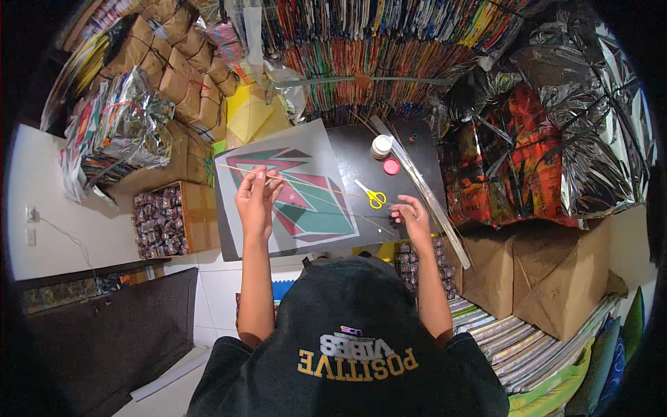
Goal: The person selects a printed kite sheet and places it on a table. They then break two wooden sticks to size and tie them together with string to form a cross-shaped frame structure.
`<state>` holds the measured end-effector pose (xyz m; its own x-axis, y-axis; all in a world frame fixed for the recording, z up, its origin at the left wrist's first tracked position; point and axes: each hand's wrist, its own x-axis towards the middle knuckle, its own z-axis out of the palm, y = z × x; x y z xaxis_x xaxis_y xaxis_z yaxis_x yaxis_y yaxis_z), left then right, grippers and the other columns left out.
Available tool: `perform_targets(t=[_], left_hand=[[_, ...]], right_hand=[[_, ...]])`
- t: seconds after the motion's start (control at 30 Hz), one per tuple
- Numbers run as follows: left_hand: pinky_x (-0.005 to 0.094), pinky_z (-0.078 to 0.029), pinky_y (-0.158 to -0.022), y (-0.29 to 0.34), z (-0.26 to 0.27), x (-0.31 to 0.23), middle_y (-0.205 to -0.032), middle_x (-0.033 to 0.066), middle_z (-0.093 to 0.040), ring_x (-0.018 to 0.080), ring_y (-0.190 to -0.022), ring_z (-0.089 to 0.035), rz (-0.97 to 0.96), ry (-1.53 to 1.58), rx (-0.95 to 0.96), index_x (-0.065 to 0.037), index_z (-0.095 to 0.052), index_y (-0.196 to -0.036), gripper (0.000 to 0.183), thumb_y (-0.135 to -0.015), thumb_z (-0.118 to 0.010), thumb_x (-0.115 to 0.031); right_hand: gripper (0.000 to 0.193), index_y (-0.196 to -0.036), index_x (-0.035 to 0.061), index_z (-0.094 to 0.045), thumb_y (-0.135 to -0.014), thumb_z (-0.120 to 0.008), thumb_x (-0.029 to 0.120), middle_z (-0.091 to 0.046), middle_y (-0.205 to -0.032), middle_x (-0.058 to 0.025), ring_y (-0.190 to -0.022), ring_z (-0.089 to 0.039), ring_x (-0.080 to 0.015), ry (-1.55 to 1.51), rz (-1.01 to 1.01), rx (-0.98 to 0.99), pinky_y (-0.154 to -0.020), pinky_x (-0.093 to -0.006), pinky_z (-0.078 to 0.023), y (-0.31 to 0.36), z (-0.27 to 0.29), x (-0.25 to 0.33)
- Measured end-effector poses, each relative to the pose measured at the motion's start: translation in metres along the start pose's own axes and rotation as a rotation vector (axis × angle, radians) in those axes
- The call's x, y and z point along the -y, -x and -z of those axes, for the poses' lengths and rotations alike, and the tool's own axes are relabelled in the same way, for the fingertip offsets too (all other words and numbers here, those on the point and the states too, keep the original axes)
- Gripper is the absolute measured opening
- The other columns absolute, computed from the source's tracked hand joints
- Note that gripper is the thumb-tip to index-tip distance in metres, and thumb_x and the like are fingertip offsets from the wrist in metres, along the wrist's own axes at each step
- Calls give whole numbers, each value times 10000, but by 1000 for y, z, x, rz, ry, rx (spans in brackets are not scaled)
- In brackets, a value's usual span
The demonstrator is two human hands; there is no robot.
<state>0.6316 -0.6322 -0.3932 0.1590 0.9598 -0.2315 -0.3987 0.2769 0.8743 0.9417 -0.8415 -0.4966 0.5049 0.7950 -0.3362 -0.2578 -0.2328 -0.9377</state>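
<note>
My left hand [256, 201] is closed in a pinch on a thin wooden stick [316, 185], raised above the table. The stick slants down to the right, toward the scissors. A second thin line [333, 202] runs from near the same fingers toward the lower right; stick or thread, I cannot tell. My right hand [415, 221] hovers by the table's right front edge, fingers curled together; what they pinch is too fine to make out. Under my left hand lies a pale paper sheet [319, 142] with an angular red, green and black design. Yellow-handled scissors [376, 199] lie between my hands.
Behind the scissors are a white jar [381, 146] and a pink lid [391, 166]. A long shiny strip [425, 187] with thin sticks crosses the dark table's right side. Stacked colourful packs [361, 69], wrapped bundles [511, 160] and cardboard boxes [556, 278] crowd around.
</note>
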Motion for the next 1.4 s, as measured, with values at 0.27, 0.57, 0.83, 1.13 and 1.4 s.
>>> perform_targets(t=[0.27, 0.57, 0.83, 1.13, 1.4], left_hand=[[360, -588, -822, -4, -8, -29, -980, 43, -663, 167, -893, -678, -262, -102, -64, -48, -606, -1196, 227, -1028, -591, -199], [320, -577, -826, 0, -9, -26, -966, 43, -663, 128, -883, -660, -287, -366, -6, -29, -657, -1201, 247, -1023, -603, -191], [313, -570, -819, -1, -16, -30, -958, 70, -674, 133, -874, -649, -331, -349, 49, 3, -658, -1193, 241, -1026, -588, -155], [303, -558, -800, 1, -27, -47, -943, 67, -670, 128, -856, -641, -442, -409, 72, 32, -655, -1187, 237, -1020, -592, -123], [227, -481, -681, 13, -50, -53, -882, 17, -649, 72, -765, -575, -463, -668, 295, -4, -694, -1199, 239, -1006, -603, -110]], right_hand=[[351, -1207, 81, -643, -857, -617, 63, -608, -940, -130, -843, -643, -288, 905, 308, -163, -746, -394, -516, -21, 16, -53], [494, -1285, 131, -616, -800, -705, 148, -587, -1125, -122, -1059, -599, -306, 1426, 357, -111, -904, -478, -455, -36, -1, -23], [297, -1107, 129, -666, -816, -677, 184, -617, -1037, -85, -1036, -598, -269, 1737, 471, -132, -883, -440, -411, -42, -2, -37], [178, -954, 85, -642, -922, -626, 260, -680, -987, -119, -994, -644, -335, 1208, 158, -156, -851, -511, -412, -39, 16, -46], [320, -981, 36, -637, -1013, -508, 327, -691, -942, -226, -885, -652, -458, 1083, 239, -238, -767, -567, -471, -33, 25, -54]])
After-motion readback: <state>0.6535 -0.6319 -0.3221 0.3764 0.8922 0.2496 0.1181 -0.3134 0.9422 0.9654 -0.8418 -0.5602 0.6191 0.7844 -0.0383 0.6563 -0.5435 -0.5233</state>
